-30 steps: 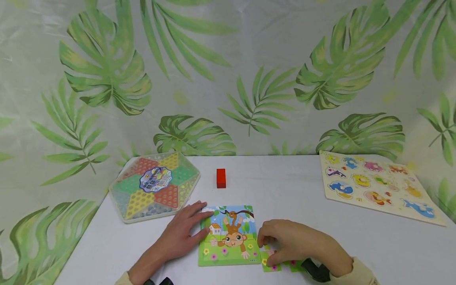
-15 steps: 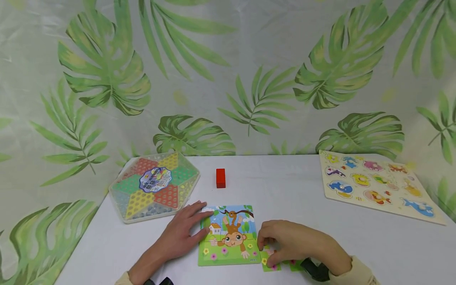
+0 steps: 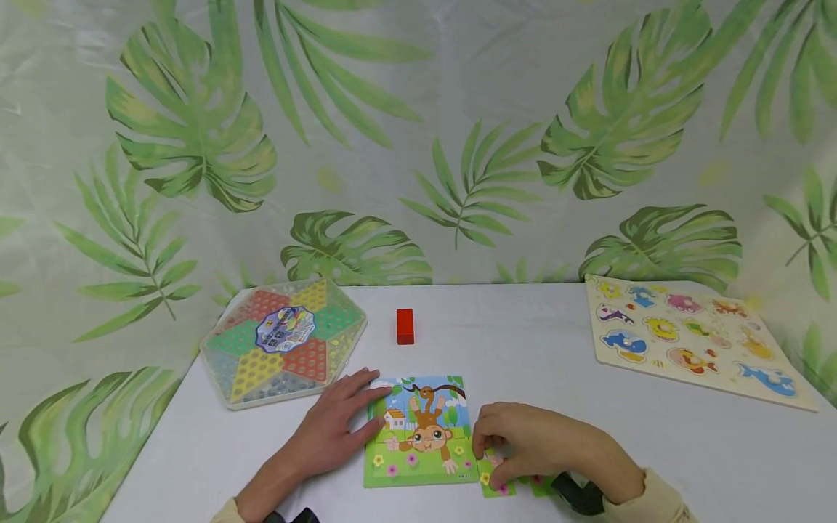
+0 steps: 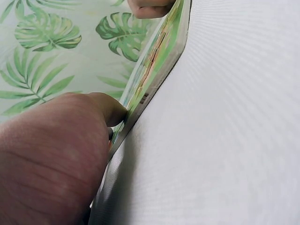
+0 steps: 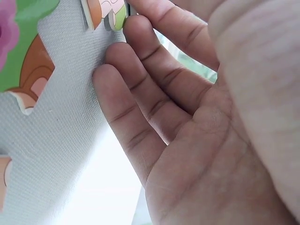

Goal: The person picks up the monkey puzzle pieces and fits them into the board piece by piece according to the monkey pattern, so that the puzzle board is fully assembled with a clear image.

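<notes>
A monkey jigsaw puzzle (image 3: 428, 436) lies in its square tray on the white table, its thin edge showing in the left wrist view. My left hand (image 3: 340, 425) rests at the puzzle's left side, fingers stretched, with the thumb (image 4: 112, 110) on its border. To the right of the tray my right hand (image 3: 532, 443) bends over a green jigsaw piece (image 3: 487, 479), thumb and index finger gripping it at its edges. In the right wrist view the other fingers (image 5: 124, 89) curl down against the tabletop. The palm hides part of the loose pieces.
More loose jigsaw pieces (image 5: 28, 56) lie under the right hand. A red block (image 3: 405, 327) stands behind the puzzle. At the back left is a hexagonal Chinese checkers board (image 3: 284, 345), and at the back right a sea-animal peg puzzle (image 3: 693, 338). A leaf-patterned curtain (image 3: 366, 160) hangs behind.
</notes>
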`<act>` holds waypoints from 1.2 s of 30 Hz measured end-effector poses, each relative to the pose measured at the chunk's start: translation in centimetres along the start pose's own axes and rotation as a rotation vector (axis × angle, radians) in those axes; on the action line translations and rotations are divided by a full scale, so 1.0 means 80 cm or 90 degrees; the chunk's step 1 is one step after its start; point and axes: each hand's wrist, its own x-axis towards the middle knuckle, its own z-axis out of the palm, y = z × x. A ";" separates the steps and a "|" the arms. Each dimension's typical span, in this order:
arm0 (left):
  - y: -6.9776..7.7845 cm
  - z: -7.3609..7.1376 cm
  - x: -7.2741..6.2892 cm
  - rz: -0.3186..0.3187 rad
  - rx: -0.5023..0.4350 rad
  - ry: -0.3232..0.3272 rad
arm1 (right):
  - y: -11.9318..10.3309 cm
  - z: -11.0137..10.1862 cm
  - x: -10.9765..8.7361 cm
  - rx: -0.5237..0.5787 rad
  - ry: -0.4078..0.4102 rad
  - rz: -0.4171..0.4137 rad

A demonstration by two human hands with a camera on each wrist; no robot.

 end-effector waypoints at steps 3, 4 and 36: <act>0.000 0.000 0.000 -0.001 -0.001 -0.001 | 0.000 0.000 0.000 -0.003 0.000 -0.002; -0.001 0.000 0.000 -0.002 0.001 -0.003 | 0.001 0.000 0.000 -0.006 -0.001 -0.004; -0.002 0.000 0.001 -0.013 0.005 -0.017 | -0.002 0.001 -0.001 0.026 -0.008 0.009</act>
